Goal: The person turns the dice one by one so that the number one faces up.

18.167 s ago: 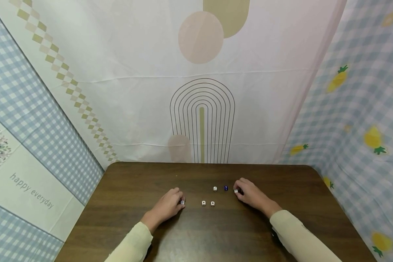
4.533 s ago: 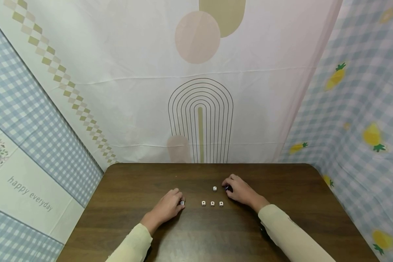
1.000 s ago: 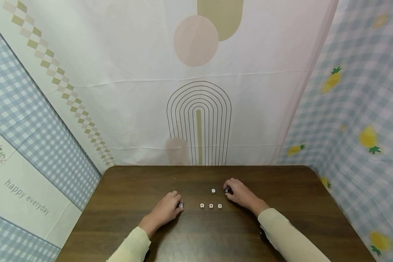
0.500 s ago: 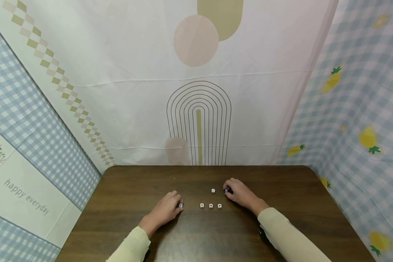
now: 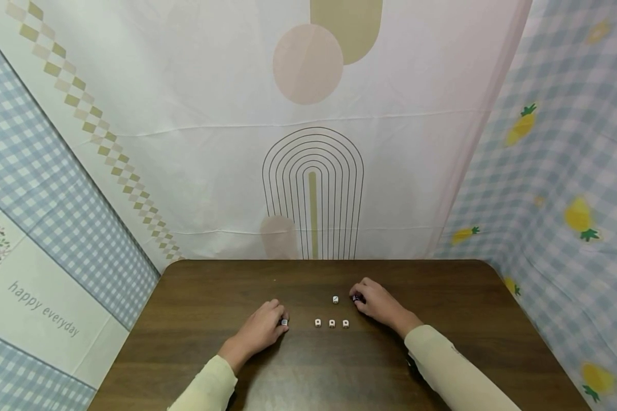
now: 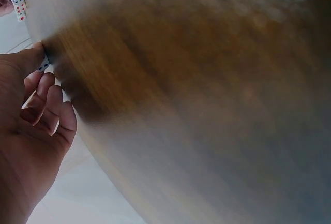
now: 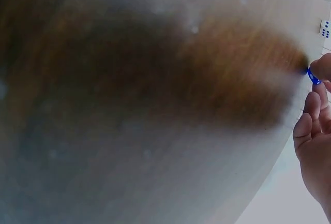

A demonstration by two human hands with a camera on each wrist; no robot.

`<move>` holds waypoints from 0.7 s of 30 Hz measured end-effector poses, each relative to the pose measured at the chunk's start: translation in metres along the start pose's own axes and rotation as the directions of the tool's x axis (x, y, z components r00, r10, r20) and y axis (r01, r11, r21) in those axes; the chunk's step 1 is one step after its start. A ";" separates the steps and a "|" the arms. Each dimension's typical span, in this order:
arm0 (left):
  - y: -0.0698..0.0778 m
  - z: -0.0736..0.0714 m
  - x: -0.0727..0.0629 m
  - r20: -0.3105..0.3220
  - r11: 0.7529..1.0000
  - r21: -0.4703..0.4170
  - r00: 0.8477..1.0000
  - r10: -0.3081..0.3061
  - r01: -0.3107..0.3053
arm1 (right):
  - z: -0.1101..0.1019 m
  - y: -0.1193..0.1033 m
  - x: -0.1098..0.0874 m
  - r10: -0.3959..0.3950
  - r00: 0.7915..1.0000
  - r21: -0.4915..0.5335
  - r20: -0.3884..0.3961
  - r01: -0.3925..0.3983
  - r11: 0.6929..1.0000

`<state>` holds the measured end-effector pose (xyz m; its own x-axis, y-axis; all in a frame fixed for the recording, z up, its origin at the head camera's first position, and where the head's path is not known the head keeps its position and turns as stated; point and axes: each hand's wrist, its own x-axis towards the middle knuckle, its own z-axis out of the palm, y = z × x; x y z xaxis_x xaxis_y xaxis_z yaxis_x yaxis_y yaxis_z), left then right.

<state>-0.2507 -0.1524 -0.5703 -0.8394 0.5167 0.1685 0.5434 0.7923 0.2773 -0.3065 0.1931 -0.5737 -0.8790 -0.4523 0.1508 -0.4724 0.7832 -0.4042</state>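
Note:
My left hand point(image 5: 256, 330) rests low over the brown table, pinching a white die point(image 5: 284, 323) between thumb and fingertip; in the left wrist view only a corner of this die point(image 6: 43, 65) peeks out below the thumb. My right hand point(image 5: 383, 303) pinches a dark blue die point(image 5: 357, 298), whose bright blue edge point(image 7: 313, 77) shows between thumb and finger in the right wrist view. Just left of the blue die sits a loose white die point(image 5: 335, 299). Nearer me, three white dice point(image 5: 331, 323) form a spaced row between the hands, each with one large dot on top.
The wooden table point(image 5: 308, 377) has rounded far corners. Behind it hangs a pale patterned cloth point(image 5: 226, 188), with blue checked cloths at the left point(image 5: 72, 154) and right point(image 5: 555, 171).
Since the oldest frame, the white die from my right hand has joined the front row as its right end, and that hand has taken the blue die. Lately the blue die has turned slightly.

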 end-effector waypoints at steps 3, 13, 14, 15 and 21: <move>0.000 0.000 0.000 -0.004 1.000 -0.001 1.000 0.003 -0.003 | 0.000 0.000 0.001 -0.015 1.000 -0.006 -0.019 0.015 1.000; -0.001 0.002 0.000 -0.015 1.000 0.003 1.000 0.008 -0.008 | 0.002 0.002 0.002 -0.032 0.999 -0.024 -0.022 0.031 0.999; -0.001 0.002 0.000 -0.014 1.000 0.003 1.000 0.006 -0.006 | 0.002 0.002 0.002 -0.027 0.999 -0.020 -0.019 0.027 0.999; -0.001 0.001 0.000 -0.013 1.000 0.002 1.000 0.005 -0.005 | 0.002 0.002 0.002 -0.023 1.000 -0.017 -0.017 0.023 1.000; -0.001 0.001 0.000 -0.004 1.000 -0.002 1.000 -0.003 0.003 | 0.006 0.004 0.001 -0.016 0.999 -0.001 -0.042 0.016 1.000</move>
<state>-0.2514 -0.1527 -0.5712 -0.8411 0.5129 0.1716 0.5408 0.7934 0.2794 -0.3091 0.1933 -0.5806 -0.8731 -0.4469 0.1949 -0.4868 0.7760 -0.4010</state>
